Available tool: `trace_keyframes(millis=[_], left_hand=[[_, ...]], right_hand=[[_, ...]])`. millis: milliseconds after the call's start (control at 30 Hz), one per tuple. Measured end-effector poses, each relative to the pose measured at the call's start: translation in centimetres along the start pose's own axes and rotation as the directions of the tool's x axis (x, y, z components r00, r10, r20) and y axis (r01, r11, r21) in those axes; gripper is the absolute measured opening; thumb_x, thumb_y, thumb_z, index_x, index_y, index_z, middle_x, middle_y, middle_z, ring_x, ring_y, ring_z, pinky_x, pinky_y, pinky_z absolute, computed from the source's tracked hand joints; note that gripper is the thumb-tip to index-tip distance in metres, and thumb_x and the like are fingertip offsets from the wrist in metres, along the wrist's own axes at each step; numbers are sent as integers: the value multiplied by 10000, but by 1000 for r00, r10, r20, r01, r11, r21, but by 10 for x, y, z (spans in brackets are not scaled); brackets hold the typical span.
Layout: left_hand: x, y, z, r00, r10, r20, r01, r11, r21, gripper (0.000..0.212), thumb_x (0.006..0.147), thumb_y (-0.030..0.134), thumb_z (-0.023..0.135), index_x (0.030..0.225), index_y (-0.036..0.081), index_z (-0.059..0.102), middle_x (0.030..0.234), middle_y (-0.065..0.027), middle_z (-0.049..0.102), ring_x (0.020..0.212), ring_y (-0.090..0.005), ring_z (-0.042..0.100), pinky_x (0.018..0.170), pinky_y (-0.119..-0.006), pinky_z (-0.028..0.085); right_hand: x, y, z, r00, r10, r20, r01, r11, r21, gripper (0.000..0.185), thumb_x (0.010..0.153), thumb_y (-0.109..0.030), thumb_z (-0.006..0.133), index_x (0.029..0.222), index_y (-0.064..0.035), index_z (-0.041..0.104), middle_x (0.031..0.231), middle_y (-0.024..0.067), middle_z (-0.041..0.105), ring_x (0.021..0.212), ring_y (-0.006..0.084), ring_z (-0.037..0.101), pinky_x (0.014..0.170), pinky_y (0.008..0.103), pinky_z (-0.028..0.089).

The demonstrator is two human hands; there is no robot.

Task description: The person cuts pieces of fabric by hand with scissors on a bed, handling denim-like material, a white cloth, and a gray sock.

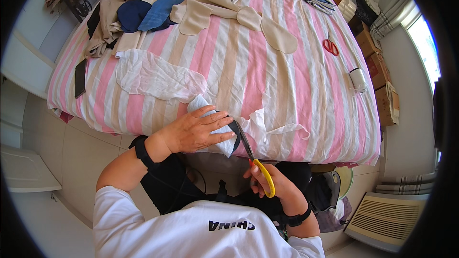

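My left hand point(196, 129) lies spread on a light-blue fabric piece point(226, 144) at the bed's near edge, pressing it down over a dark fabric layer point(235, 129). In my right hand point(269, 182) are scissors with yellow and red handles point(264, 175); their blades point away from me and lie along the dark fabric's right edge. Whether fabric sits between the blades cannot be told. Thin white fabric point(161, 75) spreads behind my left hand, and white scraps point(256, 123) lie right of the blades.
Beige cut fabric point(279, 36), a navy piece point(132, 15) and a blue piece point(162, 10) lie farther back on the striped bedsheet point(222, 71). A phone point(80, 78) is at left. Red-handled scissors point(330, 47) and a white thread spool point(358, 80) lie at right. Cardboard boxes point(386, 104) stand beyond.
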State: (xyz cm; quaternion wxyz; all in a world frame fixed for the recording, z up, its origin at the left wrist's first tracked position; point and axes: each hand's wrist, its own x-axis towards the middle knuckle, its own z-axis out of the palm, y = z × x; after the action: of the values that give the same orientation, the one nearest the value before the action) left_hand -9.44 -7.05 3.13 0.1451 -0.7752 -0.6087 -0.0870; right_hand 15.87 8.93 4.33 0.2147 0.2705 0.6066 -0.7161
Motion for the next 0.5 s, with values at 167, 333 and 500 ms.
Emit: trace_keyframes(millis=[167, 333, 500], left_hand=[[-1, -1, 1, 1000, -4, -3, 4, 1000, -15, 419, 854, 282, 579, 1272, 272, 575, 1369, -34, 526, 1293, -177, 452, 1155, -407, 208], [0, -1, -3, 999, -6, 35, 8, 998, -60, 401, 872, 243, 571, 1272, 270, 583, 1384, -35, 520, 1308, -175, 444, 1146, -403, 231], [-1, -1, -3, 1000, -9, 30, 11, 997, -71, 403, 867, 238, 574, 1267, 274, 586, 1377, -20, 524, 1300, -173, 449, 1149, -404, 233]], right_hand=[[0, 1, 0, 1000, 22, -12, -22, 1000, 18, 601, 937, -587, 486, 966, 4, 591, 591, 53, 564, 429, 113, 522, 418, 229, 416], [0, 0, 0, 999, 38, -27, -37, 999, 27, 588, 934, -577, 504, 950, 5, 591, 578, 54, 565, 412, 110, 516, 402, 221, 409], [1, 3, -1, 998, 44, -33, -44, 999, 6, 583, 942, -577, 487, 961, -4, 595, 591, 46, 567, 430, 105, 515, 415, 221, 403]])
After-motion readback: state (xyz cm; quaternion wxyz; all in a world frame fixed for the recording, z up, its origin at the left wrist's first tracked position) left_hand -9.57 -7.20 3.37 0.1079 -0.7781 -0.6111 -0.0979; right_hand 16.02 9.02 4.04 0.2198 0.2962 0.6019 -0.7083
